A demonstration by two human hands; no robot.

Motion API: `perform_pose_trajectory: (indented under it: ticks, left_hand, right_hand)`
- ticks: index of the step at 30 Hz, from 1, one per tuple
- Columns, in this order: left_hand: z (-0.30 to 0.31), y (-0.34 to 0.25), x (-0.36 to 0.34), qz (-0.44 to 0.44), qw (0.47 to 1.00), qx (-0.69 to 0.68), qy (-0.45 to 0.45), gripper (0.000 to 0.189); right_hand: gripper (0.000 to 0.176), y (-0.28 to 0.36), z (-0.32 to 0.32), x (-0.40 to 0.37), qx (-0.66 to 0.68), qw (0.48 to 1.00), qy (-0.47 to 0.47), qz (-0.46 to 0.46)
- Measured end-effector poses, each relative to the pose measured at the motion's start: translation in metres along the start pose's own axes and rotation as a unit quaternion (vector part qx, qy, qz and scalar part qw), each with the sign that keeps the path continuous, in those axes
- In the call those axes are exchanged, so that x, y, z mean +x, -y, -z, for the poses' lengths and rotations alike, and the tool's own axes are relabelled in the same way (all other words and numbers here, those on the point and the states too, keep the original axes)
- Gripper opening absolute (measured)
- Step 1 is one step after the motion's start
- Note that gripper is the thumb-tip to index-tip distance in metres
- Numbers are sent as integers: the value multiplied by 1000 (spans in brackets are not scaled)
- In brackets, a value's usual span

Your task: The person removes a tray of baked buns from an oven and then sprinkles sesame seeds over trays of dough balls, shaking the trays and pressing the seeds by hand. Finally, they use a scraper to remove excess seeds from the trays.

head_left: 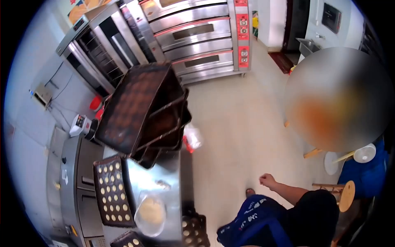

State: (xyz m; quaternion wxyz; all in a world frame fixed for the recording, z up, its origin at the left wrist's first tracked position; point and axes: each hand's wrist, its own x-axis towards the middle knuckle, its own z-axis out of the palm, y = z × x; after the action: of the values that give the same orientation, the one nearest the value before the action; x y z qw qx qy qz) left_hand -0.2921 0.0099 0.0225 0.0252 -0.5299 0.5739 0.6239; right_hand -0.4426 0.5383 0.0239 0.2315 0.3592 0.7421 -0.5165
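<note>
My right hand (268, 181) hangs over the floor in front of my blue apron (255, 218). Its fingers are curled in, with nothing visible in them. My left hand is out of view. To the left stands a metal worktable (170, 173). On it lies a dark baking tray (128, 193) with rows of small pale round pieces. Beside that tray is a clear bowl or bag (150, 216) with a pale mass inside. A crooked stack of dark baking trays (135, 103) rises at the table's far end; the top one has rows of round marks.
A multi-deck oven (197, 31) stands at the back, next to a glass-doored cabinet (98, 49). Steel cabinets (84, 177) line the left wall. More filled trays (195, 230) sit low by the table. Wooden stools (347, 195) stand at right, near a large blurred patch.
</note>
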Motion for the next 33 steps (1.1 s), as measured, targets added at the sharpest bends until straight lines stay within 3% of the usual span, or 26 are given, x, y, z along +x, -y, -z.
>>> perform_pose_trajectory:
  ticks: [2, 5, 7, 9, 11, 12, 13, 14, 16, 17, 18, 19, 20, 21, 22, 23, 24, 25, 26, 27, 29, 30, 31, 32, 33]
  left_hand:
    - [-61, -34, -3, 3, 997, -51, 63, 52]
    - [-197, -97, 30, -16, 960, -150, 235, 51]
    - [-332, -179, 13, -55, 939, -112, 319, 48]
    - [-472, -244, -1, 17, 913, -181, 364, 57]
    - [-597, -272, 23, 196, 730, -367, 542, 68]
    - [-651, -294, 7, 146, 738, -300, 586, 74]
    - [-711, -326, -22, 96, 735, -233, 629, 80]
    - [-769, -360, -45, 105, 721, -233, 644, 80]
    - [-858, -415, -84, 285, 587, -181, 736, 72]
    - [-890, -438, -105, 287, 577, -186, 742, 72]
    - [-915, -465, -130, 202, 650, -123, 722, 73]
    - [-936, -489, -152, 115, 716, -60, 686, 73]
    - [-955, -508, -163, 56, 710, -50, 700, 67]
    - [-977, -519, -158, 54, 707, -58, 703, 67]
    - [-998, -523, -141, -52, 732, 45, 678, 64]
    - [-1023, -526, -123, -154, 742, 147, 636, 62]
    - [-1051, -530, -103, -151, 743, 137, 637, 62]
    - [-1069, -529, -77, -279, 735, 243, 568, 61]
    - [-1087, -532, -59, -402, 700, 345, 479, 62]
    - [-1110, -543, -52, -408, 700, 344, 474, 62]
    - [-1117, -553, -46, -655, 667, 244, 260, 61]
    - [-1132, -563, -35, -655, 666, 237, 267, 61]
    - [-1140, -570, -11, -599, 689, 258, 316, 58]
    - [-1155, -584, 4, -540, 706, 280, 362, 55]
    - [-1171, -605, 9, -544, 703, 278, 365, 55]
  right_hand:
    - [19, 74, 26, 23, 209, 970, -53, 112]
    - [22, 229, 59, 27, 175, 950, 52, 252]
    - [22, 330, 72, 18, 109, 922, 45, 369]
    - [24, 409, 81, 14, -8, 885, 16, 465]
    - [41, 447, 78, 63, -27, 770, 18, 637]
    - [41, 462, 86, 92, -30, 766, 2, 642]
    - [51, 475, 103, 129, -183, 702, -102, 680]
    - [62, 483, 134, 165, -337, 616, -197, 684]
    - [76, 487, 214, 241, -301, 718, -195, 597]
    - [70, 494, 247, 266, -269, 860, -185, 392]
    - [65, 498, 282, 295, -218, 947, -166, 167]
    - [54, 476, 323, 357, -217, 940, -222, 144]
    - [43, 488, 363, 371, -196, 938, -262, 119]
    - [39, 505, 394, 368, -176, 907, -324, 203]
    - [35, 529, 429, 366, -157, 865, -381, 286]
    - [35, 554, 468, 383, -165, 860, -384, 292]
    - [31, 574, 504, 403, -127, 882, -337, 305]
    - [27, 584, 530, 420, -87, 905, -281, 308]
    - [22, 601, 557, 440, -108, 891, -295, 329]
    - [19, 636, 583, 460, -122, 872, -314, 356]
    - [20, 746, 625, 440, -140, 846, -359, 370]
    - [24, 804, 648, 432, -134, 795, -389, 446]
    - [25, 871, 671, 404, -149, 764, -384, 496]
    - [27, 933, 689, 377, -129, 762, -370, 515]
    - [31, 996, 698, 345, -166, 715, -408, 544]
